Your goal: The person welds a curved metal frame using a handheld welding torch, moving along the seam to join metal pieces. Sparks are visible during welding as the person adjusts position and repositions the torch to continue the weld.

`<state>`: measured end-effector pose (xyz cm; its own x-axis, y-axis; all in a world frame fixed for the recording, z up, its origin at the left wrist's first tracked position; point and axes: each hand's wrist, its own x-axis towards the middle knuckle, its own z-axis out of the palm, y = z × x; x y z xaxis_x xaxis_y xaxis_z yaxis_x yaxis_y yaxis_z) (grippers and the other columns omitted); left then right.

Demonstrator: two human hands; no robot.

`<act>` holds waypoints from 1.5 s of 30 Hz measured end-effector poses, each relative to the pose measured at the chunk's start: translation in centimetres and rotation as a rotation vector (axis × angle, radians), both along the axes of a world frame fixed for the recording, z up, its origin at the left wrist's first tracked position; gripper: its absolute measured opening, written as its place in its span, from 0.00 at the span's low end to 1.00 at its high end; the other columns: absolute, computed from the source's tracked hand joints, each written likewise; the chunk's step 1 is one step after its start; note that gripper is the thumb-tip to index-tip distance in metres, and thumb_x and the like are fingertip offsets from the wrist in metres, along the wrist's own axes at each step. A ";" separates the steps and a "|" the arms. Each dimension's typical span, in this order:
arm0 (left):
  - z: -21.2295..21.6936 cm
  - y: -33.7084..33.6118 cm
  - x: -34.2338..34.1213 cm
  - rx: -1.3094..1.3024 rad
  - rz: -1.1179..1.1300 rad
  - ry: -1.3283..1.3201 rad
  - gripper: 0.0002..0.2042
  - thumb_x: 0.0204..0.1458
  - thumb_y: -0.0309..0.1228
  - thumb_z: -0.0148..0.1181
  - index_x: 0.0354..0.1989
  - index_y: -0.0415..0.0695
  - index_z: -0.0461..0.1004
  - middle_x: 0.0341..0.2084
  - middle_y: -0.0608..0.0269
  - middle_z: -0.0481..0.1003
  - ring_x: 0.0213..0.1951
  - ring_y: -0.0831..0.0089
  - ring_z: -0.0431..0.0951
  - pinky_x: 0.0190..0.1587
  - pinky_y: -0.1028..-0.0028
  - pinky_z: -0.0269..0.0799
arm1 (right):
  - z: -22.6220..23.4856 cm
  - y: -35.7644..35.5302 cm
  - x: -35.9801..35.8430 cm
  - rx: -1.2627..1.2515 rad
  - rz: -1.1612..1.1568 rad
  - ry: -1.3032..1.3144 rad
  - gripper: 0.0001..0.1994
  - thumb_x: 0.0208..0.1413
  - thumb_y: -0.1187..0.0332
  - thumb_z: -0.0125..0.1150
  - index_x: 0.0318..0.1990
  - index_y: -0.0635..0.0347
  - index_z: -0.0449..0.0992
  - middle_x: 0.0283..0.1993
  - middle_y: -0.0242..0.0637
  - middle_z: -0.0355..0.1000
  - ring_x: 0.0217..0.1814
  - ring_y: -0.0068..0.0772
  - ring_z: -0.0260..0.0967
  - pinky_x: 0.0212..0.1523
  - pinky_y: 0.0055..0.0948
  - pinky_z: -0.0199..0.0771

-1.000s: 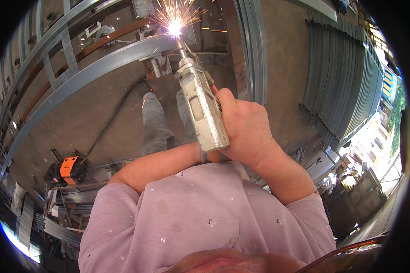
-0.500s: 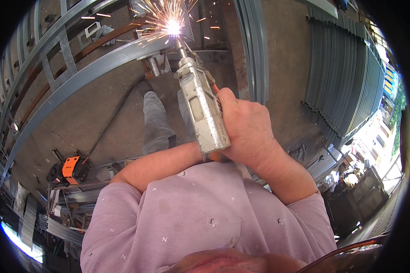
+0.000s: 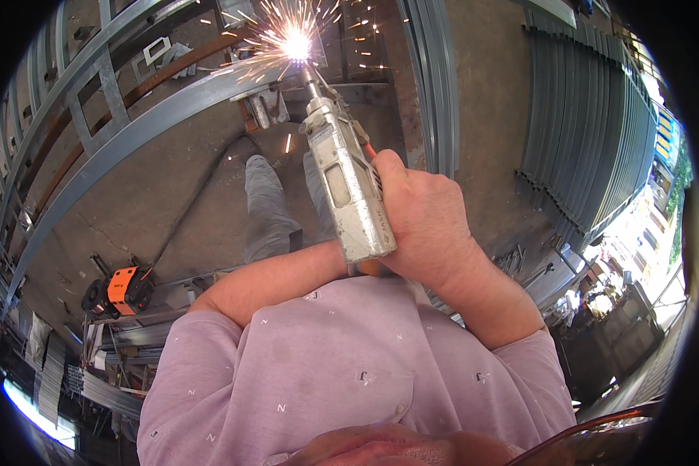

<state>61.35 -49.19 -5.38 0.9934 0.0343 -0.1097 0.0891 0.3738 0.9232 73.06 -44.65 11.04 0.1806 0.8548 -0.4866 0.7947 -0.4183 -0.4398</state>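
Note:
My right hand [image 3: 427, 221] is closed around the body of a long silver grinder [image 3: 346, 186] that points up and away from me. Its tip touches a curved grey steel frame bar [image 3: 155, 124], where bright sparks [image 3: 295, 43] fly out. My left forearm [image 3: 279, 276] crosses in from the left and ends under the rear of the grinder. The left hand itself is hidden behind the tool and my right hand. My grey trouser legs [image 3: 268, 206] show below the tool, and my pink shirt [image 3: 349, 373] fills the lower part of the view.
A small orange and black machine [image 3: 120, 289] sits on the concrete floor at the left, with a black cable [image 3: 194, 210] running toward the frame. Grey metal profiles [image 3: 590, 132] are stacked at the right. More steel bars [image 3: 427, 78] lie along the floor beyond the tool.
The grinder and both arms stay almost still. The sparks at the tip keep flying and now spread wider.

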 end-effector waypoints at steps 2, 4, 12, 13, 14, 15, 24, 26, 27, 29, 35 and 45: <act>0.0 -0.1 0.0 -0.005 -0.004 -0.004 0.16 0.65 0.40 0.62 0.58 0.50 0.80 0.58 0.58 0.79 0.62 0.63 0.77 0.63 0.63 0.73 | 0.1 -0.1 0.1 -0.010 -0.004 0.009 0.20 0.54 0.60 0.72 0.43 0.64 0.68 0.25 0.48 0.77 0.27 0.55 0.80 0.27 0.46 0.77; -0.1 -0.5 -0.1 -0.008 -0.015 -0.008 0.16 0.65 0.40 0.62 0.58 0.50 0.80 0.58 0.58 0.79 0.62 0.63 0.77 0.63 0.63 0.73 | 0.2 0.0 0.2 -0.034 -0.011 0.001 0.21 0.53 0.60 0.72 0.43 0.63 0.69 0.26 0.49 0.77 0.29 0.56 0.80 0.29 0.48 0.78; 0.7 -4.1 -2.3 -0.056 -0.114 -0.045 0.16 0.65 0.40 0.61 0.58 0.51 0.79 0.58 0.58 0.79 0.62 0.64 0.77 0.63 0.63 0.73 | -0.2 -2.6 0.8 -0.192 -0.060 -0.013 0.25 0.47 0.62 0.75 0.48 0.63 0.71 0.30 0.49 0.78 0.34 0.60 0.79 0.34 0.53 0.78; 1.0 -4.5 -2.5 -0.068 -0.124 -0.044 0.16 0.65 0.40 0.61 0.58 0.51 0.79 0.58 0.58 0.79 0.62 0.64 0.77 0.63 0.63 0.73 | 0.1 -3.2 0.3 -0.144 -0.133 0.039 0.26 0.47 0.61 0.76 0.50 0.64 0.71 0.30 0.48 0.78 0.32 0.59 0.79 0.32 0.52 0.77; 0.5 -4.6 -2.2 -0.065 -0.121 -0.048 0.16 0.65 0.40 0.61 0.58 0.51 0.79 0.58 0.58 0.79 0.62 0.64 0.77 0.63 0.63 0.73 | 0.1 -3.4 0.7 -0.109 -0.130 0.048 0.26 0.48 0.60 0.76 0.49 0.63 0.72 0.30 0.47 0.77 0.31 0.58 0.79 0.31 0.51 0.76; 0.1 -4.2 -1.6 -0.051 -0.118 -0.055 0.16 0.65 0.40 0.61 0.58 0.51 0.79 0.58 0.58 0.79 0.62 0.64 0.77 0.63 0.63 0.73 | 0.3 -3.4 1.3 -0.069 -0.128 0.054 0.26 0.48 0.60 0.76 0.49 0.63 0.72 0.30 0.47 0.77 0.31 0.57 0.78 0.30 0.50 0.76; -0.1 -4.0 -1.7 -0.051 -0.118 -0.033 0.16 0.66 0.40 0.60 0.58 0.51 0.79 0.58 0.59 0.79 0.61 0.64 0.77 0.63 0.63 0.74 | -0.2 -2.6 1.1 0.108 -0.050 0.121 0.22 0.50 0.62 0.74 0.47 0.62 0.71 0.28 0.43 0.76 0.28 0.51 0.78 0.26 0.43 0.74; -0.3 -3.8 -1.8 -0.049 -0.119 -0.031 0.16 0.66 0.40 0.60 0.58 0.51 0.79 0.58 0.59 0.79 0.61 0.64 0.77 0.63 0.63 0.74 | -0.4 -2.2 1.0 0.112 -0.040 0.120 0.22 0.50 0.61 0.74 0.47 0.62 0.71 0.28 0.43 0.76 0.28 0.51 0.78 0.26 0.43 0.74; -0.4 -3.8 -1.9 -0.050 -0.117 -0.031 0.16 0.66 0.40 0.60 0.58 0.51 0.79 0.58 0.59 0.79 0.61 0.64 0.77 0.62 0.63 0.74 | -0.5 -2.0 1.0 0.115 -0.031 0.120 0.22 0.50 0.61 0.74 0.47 0.62 0.71 0.28 0.44 0.76 0.28 0.51 0.79 0.26 0.43 0.74; -0.7 -3.6 -2.0 -0.045 -0.112 -0.031 0.16 0.66 0.40 0.60 0.58 0.51 0.79 0.57 0.59 0.79 0.61 0.64 0.77 0.62 0.63 0.74 | -0.8 -1.7 1.0 0.120 -0.025 0.106 0.22 0.51 0.61 0.74 0.47 0.62 0.70 0.27 0.44 0.76 0.28 0.51 0.78 0.26 0.44 0.74; -1.3 -3.5 -2.1 -0.039 -0.116 -0.034 0.16 0.66 0.40 0.60 0.58 0.51 0.79 0.57 0.59 0.79 0.61 0.64 0.77 0.62 0.63 0.74 | -0.9 -1.2 1.0 0.135 -0.034 0.104 0.21 0.52 0.61 0.73 0.47 0.63 0.70 0.26 0.45 0.76 0.28 0.53 0.78 0.26 0.45 0.75; -1.3 -3.1 -1.9 -0.039 -0.117 -0.038 0.16 0.66 0.40 0.59 0.58 0.51 0.78 0.57 0.59 0.79 0.61 0.64 0.77 0.62 0.63 0.74 | -0.9 -0.8 0.9 0.134 -0.003 0.072 0.20 0.53 0.66 0.67 0.48 0.71 0.71 0.25 0.46 0.77 0.26 0.51 0.80 0.26 0.45 0.77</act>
